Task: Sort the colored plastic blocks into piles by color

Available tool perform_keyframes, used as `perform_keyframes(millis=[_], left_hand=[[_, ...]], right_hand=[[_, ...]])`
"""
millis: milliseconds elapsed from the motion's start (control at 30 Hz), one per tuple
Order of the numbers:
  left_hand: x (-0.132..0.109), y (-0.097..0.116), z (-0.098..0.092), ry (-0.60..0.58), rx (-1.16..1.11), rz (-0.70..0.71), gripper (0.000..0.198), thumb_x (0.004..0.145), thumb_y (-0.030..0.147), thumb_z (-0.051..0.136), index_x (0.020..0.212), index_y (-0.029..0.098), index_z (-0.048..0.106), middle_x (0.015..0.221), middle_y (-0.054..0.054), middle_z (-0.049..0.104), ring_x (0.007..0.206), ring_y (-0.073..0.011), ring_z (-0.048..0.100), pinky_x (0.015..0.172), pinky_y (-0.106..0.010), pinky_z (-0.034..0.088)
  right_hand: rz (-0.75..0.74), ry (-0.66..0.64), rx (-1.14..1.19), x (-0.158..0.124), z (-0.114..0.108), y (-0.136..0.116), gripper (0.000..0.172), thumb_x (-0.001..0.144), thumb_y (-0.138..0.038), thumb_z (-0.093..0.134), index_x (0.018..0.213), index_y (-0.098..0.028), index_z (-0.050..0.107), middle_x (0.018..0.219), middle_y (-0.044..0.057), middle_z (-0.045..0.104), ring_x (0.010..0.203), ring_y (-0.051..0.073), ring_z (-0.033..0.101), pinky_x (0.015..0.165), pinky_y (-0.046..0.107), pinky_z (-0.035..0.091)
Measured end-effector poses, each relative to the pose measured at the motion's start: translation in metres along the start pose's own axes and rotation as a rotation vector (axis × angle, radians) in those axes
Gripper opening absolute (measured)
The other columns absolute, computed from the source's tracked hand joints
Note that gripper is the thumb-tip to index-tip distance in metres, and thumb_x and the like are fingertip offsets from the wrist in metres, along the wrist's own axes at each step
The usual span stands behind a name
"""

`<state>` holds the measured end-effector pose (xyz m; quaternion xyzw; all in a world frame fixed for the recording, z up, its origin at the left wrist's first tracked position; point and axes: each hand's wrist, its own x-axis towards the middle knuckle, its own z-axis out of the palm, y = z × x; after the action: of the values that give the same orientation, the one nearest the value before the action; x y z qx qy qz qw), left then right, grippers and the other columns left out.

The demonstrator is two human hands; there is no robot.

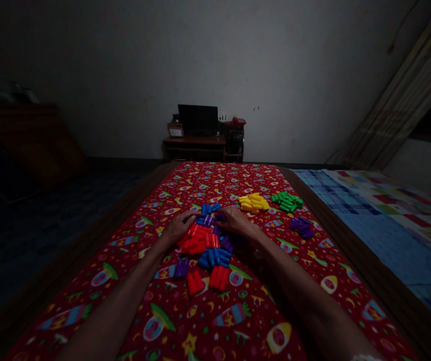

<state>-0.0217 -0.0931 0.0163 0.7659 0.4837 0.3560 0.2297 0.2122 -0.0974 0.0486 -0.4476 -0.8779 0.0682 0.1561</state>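
Observation:
A mixed pile of small glossy plastic tube-shaped pieces lies on the red patterned cloth between my hands. Red pieces [196,238] fill its middle, with blue pieces [215,257] at the near side and more blue ones at the far side. My left hand [180,225] reaches in from the left, fingers apart beside the far blue and red pieces, with nothing visible held. On the other side, my right hand [235,220] closes its fingers at a purple piece [218,223]. Nearer me lie a separate purple piece [181,268] and two red groups.
Sorted heaps of yellow pieces [253,203], green pieces [287,201] and purple pieces [301,226] lie to the right on the red cloth [215,180]. A low desk [195,142] with a monitor [198,119] stands by the far wall. Bedding [358,220] spreads at right.

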Motion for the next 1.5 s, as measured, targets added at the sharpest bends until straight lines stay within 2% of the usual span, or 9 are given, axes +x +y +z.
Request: perform_keyframes(millis=[267, 467, 667, 800, 1033, 1233, 1333, 1433, 1500], left_hand=[[0.001, -0.002, 0.001, 0.001, -0.012, -0.005, 0.046, 0.082, 0.051, 0.042, 0.1, 0.019, 0.071, 0.113, -0.007, 0.07, 0.106, -0.0251, 0.063, 0.097, -0.037, 0.046], [0.0, 0.003, -0.001, -0.004, 0.002, -0.024, 0.051, 0.081, 0.055, 0.041, 0.101, 0.019, 0.071, 0.111, -0.008, 0.071, 0.105, -0.0262, 0.063, 0.097, -0.038, 0.046], [0.0, 0.006, -0.003, -0.015, 0.026, -0.014, 0.053, 0.081, 0.056, 0.04, 0.103, 0.018, 0.071, 0.114, -0.009, 0.07, 0.106, -0.0265, 0.063, 0.097, -0.038, 0.046], [0.001, 0.003, -0.002, -0.013, 0.038, -0.014, 0.054, 0.08, 0.057, 0.04, 0.102, 0.018, 0.071, 0.112, -0.009, 0.07, 0.105, -0.0267, 0.064, 0.097, -0.038, 0.047], [0.0, 0.005, -0.001, 0.001, 0.022, -0.016, 0.054, 0.08, 0.056, 0.04, 0.101, 0.017, 0.071, 0.113, -0.01, 0.07, 0.106, -0.0268, 0.063, 0.097, -0.038, 0.046], [0.0, 0.005, -0.001, 0.007, 0.012, -0.027, 0.053, 0.079, 0.056, 0.04, 0.097, 0.019, 0.073, 0.112, -0.009, 0.071, 0.105, -0.0265, 0.064, 0.096, -0.038, 0.046], [0.0, 0.004, -0.001, 0.009, 0.0, -0.021, 0.051, 0.08, 0.055, 0.041, 0.099, 0.02, 0.072, 0.113, -0.007, 0.07, 0.106, -0.026, 0.063, 0.097, -0.037, 0.046], [0.0, 0.004, -0.001, -0.003, -0.009, -0.013, 0.05, 0.08, 0.054, 0.042, 0.101, 0.021, 0.072, 0.113, -0.007, 0.07, 0.106, -0.0257, 0.063, 0.098, -0.038, 0.045], [0.0, 0.004, -0.001, 0.0, -0.01, -0.012, 0.05, 0.08, 0.054, 0.042, 0.101, 0.02, 0.072, 0.111, -0.007, 0.071, 0.106, -0.0258, 0.063, 0.097, -0.038, 0.046]], right_hand=[[0.057, 0.468, 0.046, -0.087, -0.035, 0.062, 0.039, 0.087, -0.037, 0.054, 0.12, -0.015, 0.059, 0.107, 0.014, 0.068, 0.096, 0.024, 0.062, 0.084, 0.037, 0.047], [0.39, 0.601, -0.05, -0.167, -0.07, 0.113, 0.049, 0.087, -0.046, 0.049, 0.118, -0.011, 0.062, 0.105, 0.018, 0.069, 0.096, 0.028, 0.065, 0.084, 0.04, 0.05], [0.614, 0.578, 0.131, -0.211, -0.055, 0.138, 0.053, 0.084, -0.05, 0.049, 0.121, -0.014, 0.06, 0.109, 0.016, 0.069, 0.087, 0.026, 0.069, 0.074, 0.038, 0.055], [0.621, 0.534, 0.039, -0.218, -0.046, 0.145, 0.05, 0.082, -0.048, 0.05, 0.116, -0.014, 0.063, 0.102, 0.015, 0.071, 0.087, 0.029, 0.069, 0.075, 0.042, 0.054], [0.481, 0.489, -0.085, -0.227, -0.047, 0.151, 0.039, 0.084, -0.042, 0.047, 0.106, -0.016, 0.066, 0.096, 0.014, 0.071, 0.086, 0.026, 0.066, 0.078, 0.04, 0.052], [0.435, 0.533, -0.162, -0.226, -0.047, 0.149, 0.044, 0.084, -0.041, 0.046, 0.112, -0.012, 0.064, 0.107, 0.019, 0.067, 0.098, 0.031, 0.064, 0.084, 0.047, 0.051], [0.369, 0.572, -0.159, -0.208, -0.054, 0.128, 0.039, 0.086, -0.036, 0.046, 0.111, -0.014, 0.065, 0.111, 0.019, 0.066, 0.104, 0.03, 0.063, 0.089, 0.048, 0.049], [0.234, 0.538, -0.085, -0.175, -0.052, 0.087, 0.032, 0.089, -0.029, 0.044, 0.109, -0.015, 0.066, 0.109, 0.016, 0.068, 0.102, 0.026, 0.064, 0.09, 0.043, 0.05], [0.099, 0.404, 0.002, -0.148, -0.041, 0.055, 0.03, 0.091, -0.024, 0.043, 0.111, -0.017, 0.064, 0.108, 0.013, 0.069, 0.098, 0.022, 0.065, 0.086, 0.037, 0.051]])
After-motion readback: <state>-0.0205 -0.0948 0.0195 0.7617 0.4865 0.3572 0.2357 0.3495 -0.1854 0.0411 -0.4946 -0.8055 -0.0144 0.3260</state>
